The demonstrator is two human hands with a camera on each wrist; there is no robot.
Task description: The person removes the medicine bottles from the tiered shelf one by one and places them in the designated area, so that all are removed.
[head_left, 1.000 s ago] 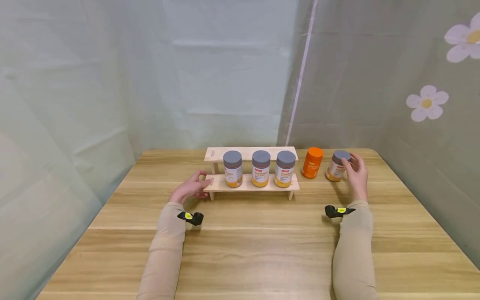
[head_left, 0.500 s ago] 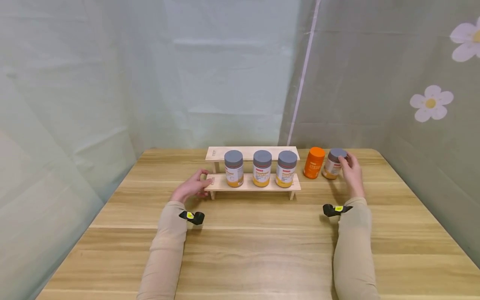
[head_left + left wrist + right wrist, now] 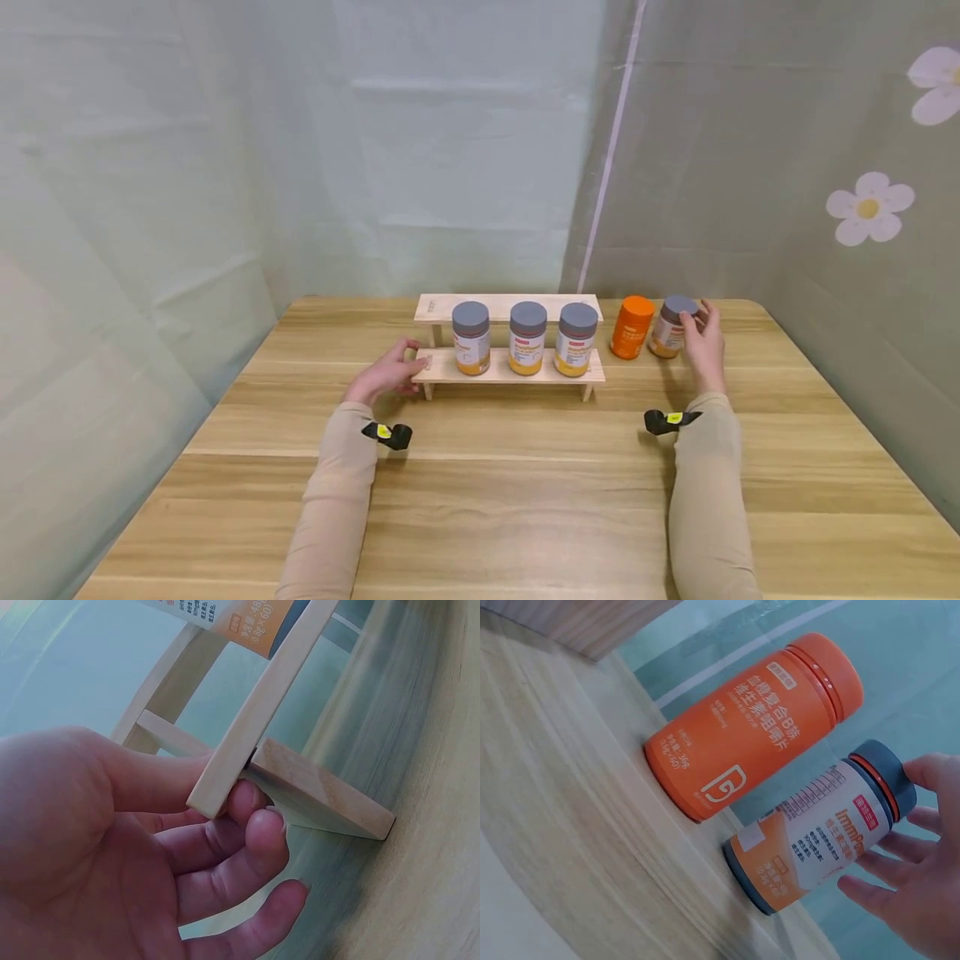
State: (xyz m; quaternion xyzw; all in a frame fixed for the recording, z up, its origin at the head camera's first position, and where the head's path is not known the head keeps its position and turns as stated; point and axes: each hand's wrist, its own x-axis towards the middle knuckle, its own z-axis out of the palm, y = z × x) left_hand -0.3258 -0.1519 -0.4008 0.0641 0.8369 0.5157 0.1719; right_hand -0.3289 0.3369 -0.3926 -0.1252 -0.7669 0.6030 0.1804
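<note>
My left hand point(image 3: 386, 375) grips the left end of the lower board of a two-tier wooden shelf point(image 3: 507, 307), thumb above and fingers curled below in the left wrist view. Three supplement bottles, left point(image 3: 471, 337), middle point(image 3: 527, 337) and right point(image 3: 576, 339), with grey lids and white-and-yellow labels, stand upright on that board. To the shelf's right an orange supplement bottle point(image 3: 750, 727) stands on the table. Close beside it stands another grey-lidded bottle point(image 3: 817, 825). My right hand point(image 3: 705, 346) is at this bottle, thumb at its lid, the other fingers loosely extended along its far side.
The wooden table point(image 3: 525, 500) carries everything. Its back edge lies just behind the shelf and bottles, against a pale green cloth backdrop point(image 3: 450, 167). More cloth with flower prints point(image 3: 870, 208) hangs on the right.
The right hand has moved the grey-lidded bottle left, closer to the orange one, and its fingers have since loosened. The left hand keeps its grip on the shelf.
</note>
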